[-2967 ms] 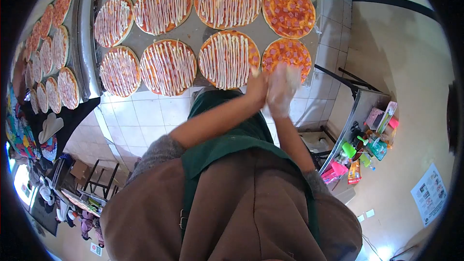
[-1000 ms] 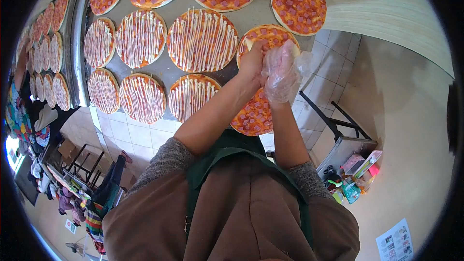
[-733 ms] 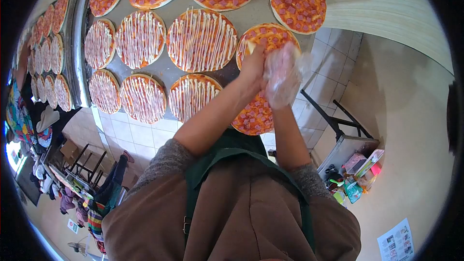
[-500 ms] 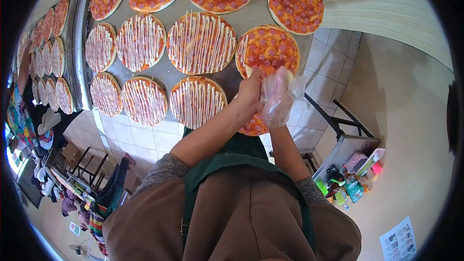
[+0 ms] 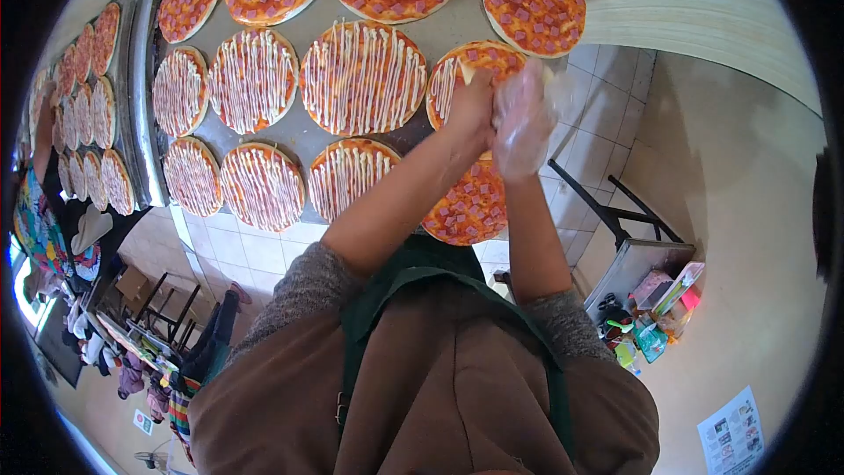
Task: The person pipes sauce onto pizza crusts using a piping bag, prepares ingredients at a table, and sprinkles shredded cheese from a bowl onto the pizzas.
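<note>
Both my hands are closed round a clear piping bag of pale sauce, over a ham-topped pizza at the tray's right side. My left hand is wrapped round the front of the bag, by its pale tip. Beside it, my right hand grips the bag's back part under crinkled clear plastic. White sauce lines cover the left part of this pizza; my hands hide much of the rest. Nearer me lies another pizza with ham cubes, and to its left one with sauce lines, partly behind my left forearm.
Several pizzas, striped or plain, lie on the metal tray. A second tray of pizzas is at the left, with a person's arm near it. A small table holding assorted items stands at the lower right.
My hands and the bag have moved up, away from me, over the pizza. More white lines show on its left part. The nearer ham pizza is now less covered.
</note>
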Available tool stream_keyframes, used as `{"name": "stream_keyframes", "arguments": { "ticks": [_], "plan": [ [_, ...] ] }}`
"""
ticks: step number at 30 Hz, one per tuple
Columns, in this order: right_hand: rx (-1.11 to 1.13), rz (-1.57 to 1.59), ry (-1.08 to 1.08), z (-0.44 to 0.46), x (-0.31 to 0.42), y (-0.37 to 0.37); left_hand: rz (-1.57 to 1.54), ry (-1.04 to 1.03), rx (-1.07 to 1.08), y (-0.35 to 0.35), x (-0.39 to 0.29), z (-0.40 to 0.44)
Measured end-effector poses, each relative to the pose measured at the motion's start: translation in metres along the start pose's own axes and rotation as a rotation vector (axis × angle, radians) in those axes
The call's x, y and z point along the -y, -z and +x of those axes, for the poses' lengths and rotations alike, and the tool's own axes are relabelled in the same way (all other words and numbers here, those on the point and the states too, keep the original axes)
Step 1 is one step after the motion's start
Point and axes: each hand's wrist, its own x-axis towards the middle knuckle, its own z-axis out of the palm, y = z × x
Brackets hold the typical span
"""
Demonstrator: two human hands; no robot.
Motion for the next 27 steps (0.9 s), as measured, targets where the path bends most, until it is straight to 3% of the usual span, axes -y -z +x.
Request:
{"name": "stream_keyframes", "arguments": {
  "ticks": [2,4,6,8,9,11,12,15,16,18,21,22,24,27],
  "plan": [
    [0.116,0.086,-0.001,0.001,0.01,-0.006,0.003,-0.034,0.041,0.004,0.007,-0.003],
    [-0.055,-0.065,-0.081,-0.049,0.014,-0.01,0.126,-0.309,0.032,0.015,0.039,-0.062],
    [-0.103,-0.072,-0.1,-0.057,0.014,-0.009,0.103,-0.29,-0.014,0.011,0.042,-0.071],
    [-0.042,0.069,-0.078,-0.036,0.007,-0.002,-0.063,0.04,-0.116,0.005,0.031,-0.051],
    [-0.003,0.139,-0.051,-0.016,0.005,0.0,-0.037,0.031,-0.033,0.0,0.02,-0.027],
    [-0.176,-0.201,-0.096,0.004,0.005,0.001,0.009,0.021,0.119,-0.002,0.007,0.013],
    [-0.16,-0.112,-0.096,-0.001,0.006,0.0,0.005,-0.012,0.153,0.001,0.012,0.011],
    [-0.175,-0.111,-0.029,-0.038,-0.009,0.022,-0.032,-0.06,-0.127,0.012,0.05,-0.053],
    [-0.221,-0.043,-0.095,-0.061,-0.006,0.016,-0.04,-0.068,-0.125,0.015,0.056,-0.056],
    [-0.213,-0.277,0.089,-0.048,-0.019,0.026,-0.058,-0.08,-0.132,0.023,0.069,-0.059],
    [-0.087,-0.564,0.297,0.006,-0.013,0.033,0.358,-0.05,-0.075,-0.024,0.011,-0.04],
    [-0.046,-0.637,0.344,0.026,-0.013,0.035,0.301,-0.025,-0.047,-0.024,0.007,-0.02],
    [-0.085,-0.676,0.33,0.03,-0.025,0.041,0.191,0.029,0.005,-0.014,0.012,0.012],
    [-0.164,-0.516,0.177,-0.033,-0.025,0.043,0.116,-0.09,-0.14,0.008,0.057,-0.051]
  ]
}}
